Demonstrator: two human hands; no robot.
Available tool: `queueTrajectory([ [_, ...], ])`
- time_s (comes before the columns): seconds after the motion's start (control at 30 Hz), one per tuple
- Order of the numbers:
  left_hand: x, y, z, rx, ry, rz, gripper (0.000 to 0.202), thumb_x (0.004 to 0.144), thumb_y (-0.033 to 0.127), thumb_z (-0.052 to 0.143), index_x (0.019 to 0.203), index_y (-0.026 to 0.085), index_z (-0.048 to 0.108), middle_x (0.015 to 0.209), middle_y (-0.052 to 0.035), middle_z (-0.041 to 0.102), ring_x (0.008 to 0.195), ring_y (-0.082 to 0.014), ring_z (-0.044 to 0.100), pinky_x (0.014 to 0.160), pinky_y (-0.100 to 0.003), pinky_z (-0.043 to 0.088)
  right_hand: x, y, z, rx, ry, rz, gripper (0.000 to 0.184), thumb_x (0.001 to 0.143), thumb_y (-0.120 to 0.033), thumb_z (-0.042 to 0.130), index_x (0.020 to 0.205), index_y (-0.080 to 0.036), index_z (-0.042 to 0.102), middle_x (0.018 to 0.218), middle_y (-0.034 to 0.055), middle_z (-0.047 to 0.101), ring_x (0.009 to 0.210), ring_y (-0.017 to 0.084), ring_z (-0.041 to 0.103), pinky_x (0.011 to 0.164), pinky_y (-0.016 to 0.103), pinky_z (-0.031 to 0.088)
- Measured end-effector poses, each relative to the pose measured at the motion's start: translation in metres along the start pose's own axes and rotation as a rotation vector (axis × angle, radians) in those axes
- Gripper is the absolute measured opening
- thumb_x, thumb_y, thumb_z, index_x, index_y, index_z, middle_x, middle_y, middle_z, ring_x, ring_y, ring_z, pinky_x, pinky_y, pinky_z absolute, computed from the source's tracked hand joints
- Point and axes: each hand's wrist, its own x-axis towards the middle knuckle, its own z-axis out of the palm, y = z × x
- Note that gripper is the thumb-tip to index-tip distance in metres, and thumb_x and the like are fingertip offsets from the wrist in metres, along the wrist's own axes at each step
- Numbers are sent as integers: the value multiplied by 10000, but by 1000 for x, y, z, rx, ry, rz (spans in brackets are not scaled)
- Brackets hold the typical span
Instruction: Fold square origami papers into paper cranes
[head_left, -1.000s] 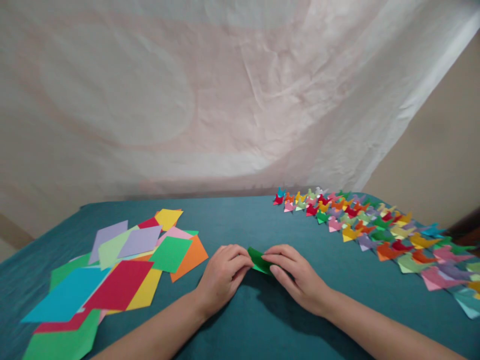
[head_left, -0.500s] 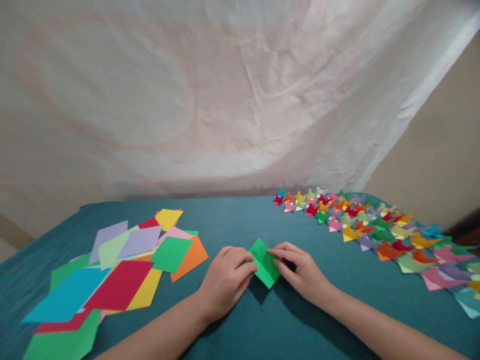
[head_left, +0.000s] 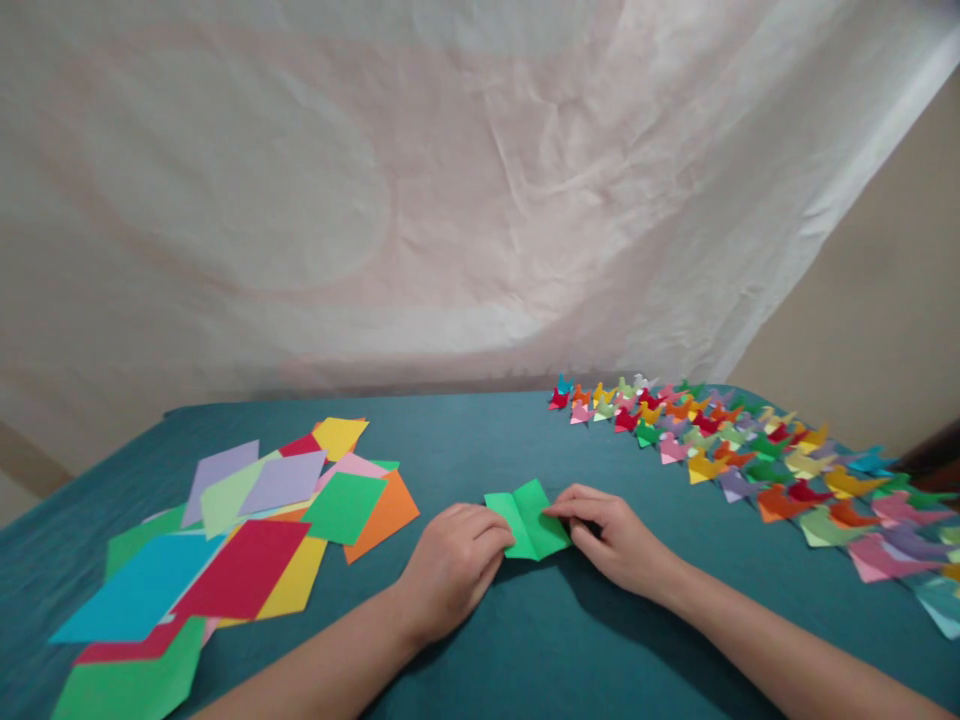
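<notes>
The left hand [head_left: 450, 560] and right hand [head_left: 615, 540] each pinch an edge of the green paper [head_left: 529, 520] between them, likely pinning it flat on the bench [head_left: 480, 440] for creasing.

Loose coloured sheets [head_left: 240, 570] lie left, folded paper figures [head_left: 750, 455] right, on teal cloth [head_left: 465, 440].

the blue-green tablecloth [head_left: 465, 440] is bare behind the green paper [head_left: 529, 520], so there is room to reach. loose paper squares [head_left: 247, 540] block the left side. rows of folded paper birds [head_left: 750, 460] block the right. a white sheet [head_left: 450, 200] hangs at the back.
</notes>
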Motion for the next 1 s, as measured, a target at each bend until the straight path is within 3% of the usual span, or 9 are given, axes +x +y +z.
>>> queueTrajectory([
  [0.2,-1,-2,1,-64,12,-30,200,877,111,426,981,191,577,1007,-44,664,929,-177,608,859,-345,470,2,6,-3,-140,-41,-147,360,818,-61,468,1079,-239,640,972,78,575,883,182,547,761,333,475],
  [0.4,-2,-4,4,-123,-8,-77,186,889,133,433,997,204,568,1068,-31,654,984,-166,602,902,-330,461,3,7,-6,-263,-32,-232,282,834,-111,509,1001,-265,677,976,77,566,898,198,531,768,372,463],
  [0.67,1,2,1,-103,-56,-208,192,933,260,408,962,199,588,861,-26,655,815,-173,598,778,-315,453,6,-5,-13,-92,-133,-151,136,862,-179,516,863,-199,651,898,59,626,866,181,552,797,352,443],
  [0.83,6,3,-4,-125,-18,-290,226,935,276,396,850,194,588,774,-9,633,726,-158,568,690,-276,427,7,-1,-8,-70,-90,-64,273,932,-277,423,741,-177,591,789,50,616,763,158,540,741,320,436],
  [1.0,7,-3,-2,-168,17,-359,191,922,272,419,872,199,589,792,-6,647,723,-160,580,657,-267,432,9,1,0,-99,-26,-19,304,931,-288,421,674,-180,542,743,36,575,737,154,517,708,303,425],
])
